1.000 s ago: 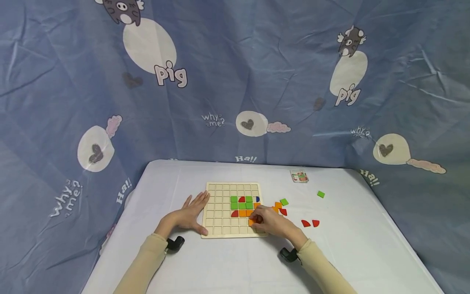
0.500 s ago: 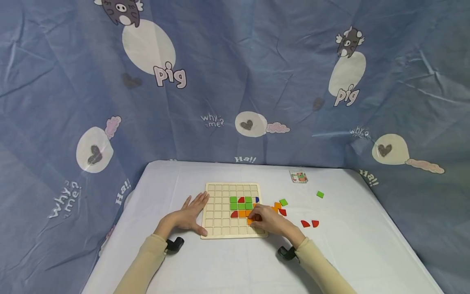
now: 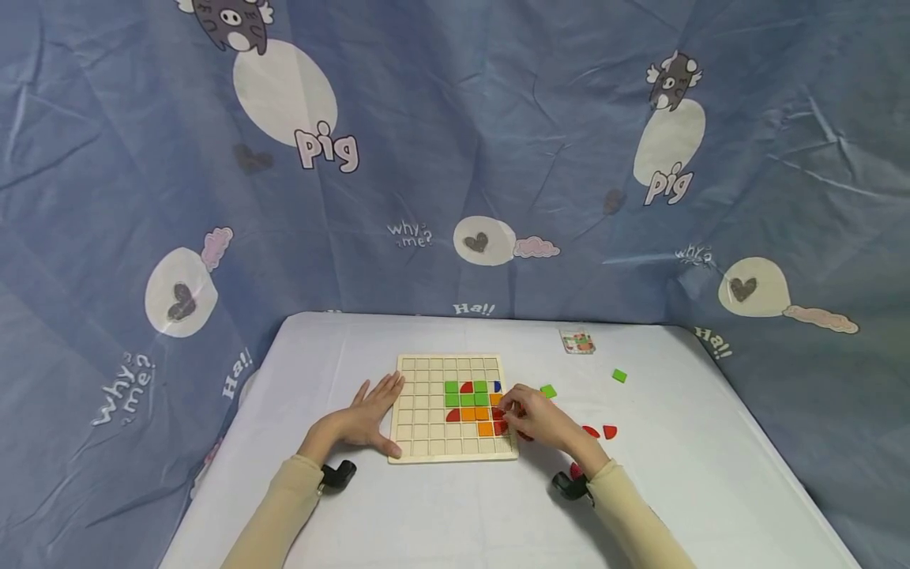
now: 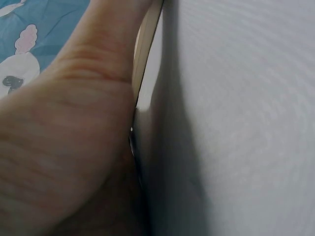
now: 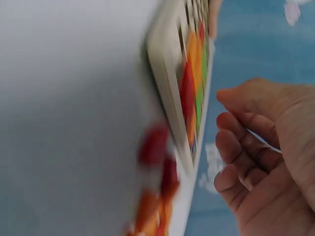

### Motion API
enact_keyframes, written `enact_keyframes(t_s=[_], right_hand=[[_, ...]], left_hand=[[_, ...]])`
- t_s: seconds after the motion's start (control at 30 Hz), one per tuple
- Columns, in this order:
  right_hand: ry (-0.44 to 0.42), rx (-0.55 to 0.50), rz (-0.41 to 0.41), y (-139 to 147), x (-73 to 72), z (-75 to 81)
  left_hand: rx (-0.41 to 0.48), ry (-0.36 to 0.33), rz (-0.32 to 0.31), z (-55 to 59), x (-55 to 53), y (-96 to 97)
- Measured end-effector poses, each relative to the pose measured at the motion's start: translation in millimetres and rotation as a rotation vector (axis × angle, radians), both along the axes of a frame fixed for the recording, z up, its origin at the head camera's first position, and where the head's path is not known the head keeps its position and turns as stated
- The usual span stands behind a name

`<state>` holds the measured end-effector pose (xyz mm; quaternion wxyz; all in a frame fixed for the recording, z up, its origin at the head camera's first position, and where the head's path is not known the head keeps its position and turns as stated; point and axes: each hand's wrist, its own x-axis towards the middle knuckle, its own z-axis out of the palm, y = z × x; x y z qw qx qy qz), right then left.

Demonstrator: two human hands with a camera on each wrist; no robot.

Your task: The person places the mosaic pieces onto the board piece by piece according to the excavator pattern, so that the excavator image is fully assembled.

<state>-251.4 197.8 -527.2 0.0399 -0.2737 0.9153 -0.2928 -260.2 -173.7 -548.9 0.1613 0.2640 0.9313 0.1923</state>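
A pale wooden grid board [image 3: 419,427] lies on the white table. My left hand [image 3: 364,415] rests at its left edge with fingers spread; the left wrist view shows mostly the palm side. Green squares [image 3: 475,400], orange squares [image 3: 485,428] and red quarter-round pieces [image 3: 501,427] sit in the grid's right half. My right hand [image 3: 543,419] hovers over the board's right edge, thumb and fingertips close to the red pieces. In the right wrist view, the right hand [image 5: 266,157] has loosely bent fingers, thumb apart from them, and nothing between is visible.
Right of the board lie loose green squares [image 3: 548,391] and red pieces [image 3: 610,431], with more pieces partly behind my hand. Loose orange pieces [image 5: 147,211] blur in the right wrist view. A small picture card [image 3: 577,341] lies at the back. A blue patterned cloth [image 3: 398,158] hangs behind.
My right hand has come off the lower right squares, moving up and to the right. An orange square and a red piece there now show uncovered. The left hand stays put.
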Motion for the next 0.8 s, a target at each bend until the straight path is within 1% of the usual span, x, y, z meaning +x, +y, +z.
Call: enact_keyframes(t_s=[0.07, 0.13, 0.23, 0.33, 0.47, 0.7, 0.8], right_hand=[[0.013, -0.009, -0.054, 13, -5.6, 2.3], [0.015, 0.004, -0.105, 26, -10.8, 4.3], [0.013, 0.048, -0.141, 42, -19.0, 5.1], [-0.023, 0.092, -0.157, 51, -26.0, 2.8], [-0.057, 0.130, -0.160, 55, -31.5, -2.5], [-0.024, 0.155, -0.153, 53, -36.2, -7.8], [-0.030, 0.169, -0.165, 52, -39.1, -8.6]], left_hand=[[-0.007, -0.006, 0.001, 0.0, 0.0, -0.6], [-0.004, -0.006, 0.002, -0.1, -0.1, -1.5], [-0.005, -0.004, 0.005, -0.7, -0.5, -2.8], [-0.006, 0.003, 0.007, -1.5, -0.5, -3.9], [0.001, 0.006, 0.003, -2.2, -0.2, -4.1], [0.009, 0.004, -0.003, -2.8, -0.8, -2.6], [0.008, 0.007, -0.005, -2.9, -0.8, -1.8]])
